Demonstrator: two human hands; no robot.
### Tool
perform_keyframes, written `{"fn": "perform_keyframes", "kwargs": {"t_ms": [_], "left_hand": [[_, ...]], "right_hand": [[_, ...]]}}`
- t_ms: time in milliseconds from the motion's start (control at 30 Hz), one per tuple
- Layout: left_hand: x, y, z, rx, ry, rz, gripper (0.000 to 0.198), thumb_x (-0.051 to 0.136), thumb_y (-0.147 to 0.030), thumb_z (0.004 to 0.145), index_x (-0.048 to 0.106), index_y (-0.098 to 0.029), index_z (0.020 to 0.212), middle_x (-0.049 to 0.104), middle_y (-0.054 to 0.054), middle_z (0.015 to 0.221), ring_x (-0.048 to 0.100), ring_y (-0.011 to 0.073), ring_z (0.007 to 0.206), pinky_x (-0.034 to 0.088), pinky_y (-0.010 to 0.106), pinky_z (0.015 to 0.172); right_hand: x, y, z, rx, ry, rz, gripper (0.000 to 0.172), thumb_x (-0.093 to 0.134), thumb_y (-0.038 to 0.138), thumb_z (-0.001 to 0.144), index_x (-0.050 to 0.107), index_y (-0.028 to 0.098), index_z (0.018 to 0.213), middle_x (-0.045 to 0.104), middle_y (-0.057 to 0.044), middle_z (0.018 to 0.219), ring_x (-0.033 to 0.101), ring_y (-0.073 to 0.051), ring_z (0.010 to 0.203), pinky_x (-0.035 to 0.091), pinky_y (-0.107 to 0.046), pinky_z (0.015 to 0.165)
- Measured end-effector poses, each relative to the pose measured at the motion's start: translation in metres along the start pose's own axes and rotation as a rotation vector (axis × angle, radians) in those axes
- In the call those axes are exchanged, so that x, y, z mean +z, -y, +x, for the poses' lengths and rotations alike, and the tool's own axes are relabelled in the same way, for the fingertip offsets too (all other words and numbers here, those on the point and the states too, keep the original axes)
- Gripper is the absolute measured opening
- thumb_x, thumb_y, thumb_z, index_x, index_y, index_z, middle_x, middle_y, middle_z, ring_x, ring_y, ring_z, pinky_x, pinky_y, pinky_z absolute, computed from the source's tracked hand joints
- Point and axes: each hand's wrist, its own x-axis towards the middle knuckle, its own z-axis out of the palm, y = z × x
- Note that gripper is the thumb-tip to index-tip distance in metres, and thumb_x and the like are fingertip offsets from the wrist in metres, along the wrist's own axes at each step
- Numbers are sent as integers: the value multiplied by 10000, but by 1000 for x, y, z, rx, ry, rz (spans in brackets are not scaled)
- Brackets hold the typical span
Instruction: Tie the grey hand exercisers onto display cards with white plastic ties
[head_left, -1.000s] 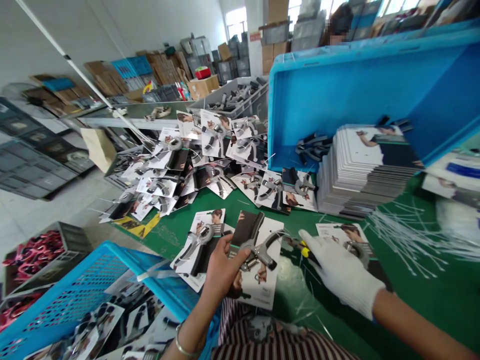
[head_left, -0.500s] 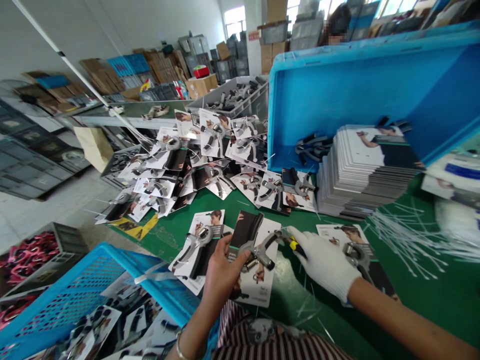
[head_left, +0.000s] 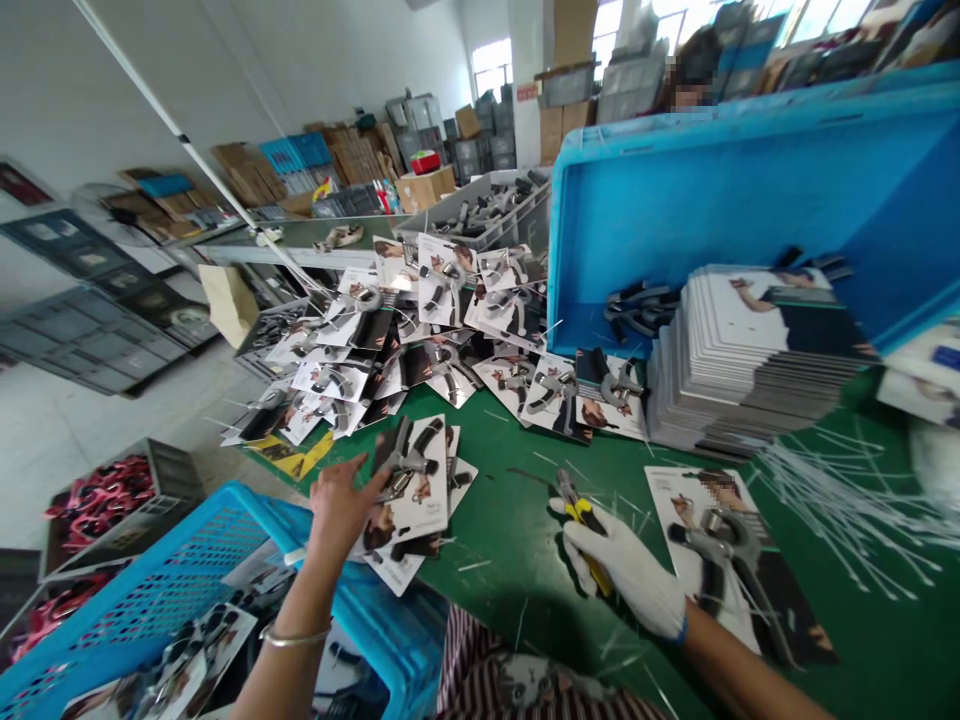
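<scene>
My bare left hand (head_left: pixel 341 505) rests with fingers spread on a printed card carrying a grey hand gripper (head_left: pixel 409 470), lying atop other carded grippers on the green table (head_left: pixel 510 560). My right hand (head_left: pixel 626 570), in a white glove, is closed around yellow-handled cutters (head_left: pixel 581 515) whose jaws point away from me. Another carded gripper (head_left: pixel 724 555) lies flat just right of that hand.
A blue mesh crate (head_left: pixel 142 590) of packed cards stands at my lower left. A heap of carded grippers (head_left: pixel 420 330) covers the table's far left. A tilted blue bin (head_left: pixel 720 190), a stack of blank cards (head_left: pixel 757 350) and loose white cable ties (head_left: pixel 832 470) lie to the right. A person sits behind the bin.
My left hand has moved the carded gripper leftward and set it down on the small pile. My right hand drew back toward me, now holding the cutters upright in a fist.
</scene>
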Motion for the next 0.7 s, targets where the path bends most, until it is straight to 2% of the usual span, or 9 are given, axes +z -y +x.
{"fn": "perform_keyframes", "kwargs": {"t_ms": [67,133,233,300,367,467,533,600,700], "left_hand": [[7,-24,3,99,-59,2,480,682,-396,792,650,-148,1202,585,200,1307,467,397,1299,306,603,1098],[27,-70,4,194,-10,-211,486,658,-375,830,598,-164,1263,554,169,1353,466,329,1306,311,511,1128],[75,-147,14,99,353,-523,365,677,-331,832,627,-158,1149,666,124,1123,621,247,1059,448,392,997],[111,-186,28,37,446,-548,290,752,-300,765,662,-122,975,688,113,917,651,242,897,495,379,877],[141,-211,43,-33,550,-571,244,779,-308,738,650,-119,823,651,64,713,636,204,697,513,345,708],[165,-226,55,-112,691,-628,271,734,-358,786,608,-127,721,555,-10,547,509,115,472,426,260,507],[164,-227,53,-128,746,-680,298,690,-391,816,603,-126,713,521,-22,511,430,84,416,352,232,451],[149,-219,40,-125,759,-733,309,689,-422,802,616,-126,754,528,-15,521,418,84,416,320,227,440],[113,-189,7,-122,725,-762,356,749,-447,727,632,-142,869,601,-2,621,506,113,496,362,223,479]], "right_hand": [[-4,-12,2,24,10,86,640,658,412,862,410,127,1379,575,52,630,499,-109,411,390,-221,380],[-6,-17,1,28,23,178,609,661,386,864,415,136,1362,595,40,658,521,-112,427,409,-223,385],[-9,-13,-1,26,32,247,550,657,372,864,440,153,1319,587,45,661,535,-112,438,426,-224,394],[-9,-10,-3,20,44,245,505,648,389,865,469,155,1276,579,47,651,541,-115,435,425,-226,395],[-9,-9,-4,5,61,246,475,647,410,859,496,153,1229,583,42,651,556,-122,436,428,-233,403],[-8,-9,-6,-24,76,255,451,652,444,843,524,158,1167,596,30,670,592,-136,471,456,-252,449],[-8,-6,-9,-18,98,242,464,647,467,838,529,155,1160,597,27,656,604,-149,483,466,-263,467],[-9,4,-16,25,128,117,487,616,491,854,532,150,1192,603,25,633,605,-164,482,477,-277,473],[-21,28,-30,35,91,-401,433,568,468,900,584,176,1220,696,-32,773,677,-215,664,543,-337,627]]}}
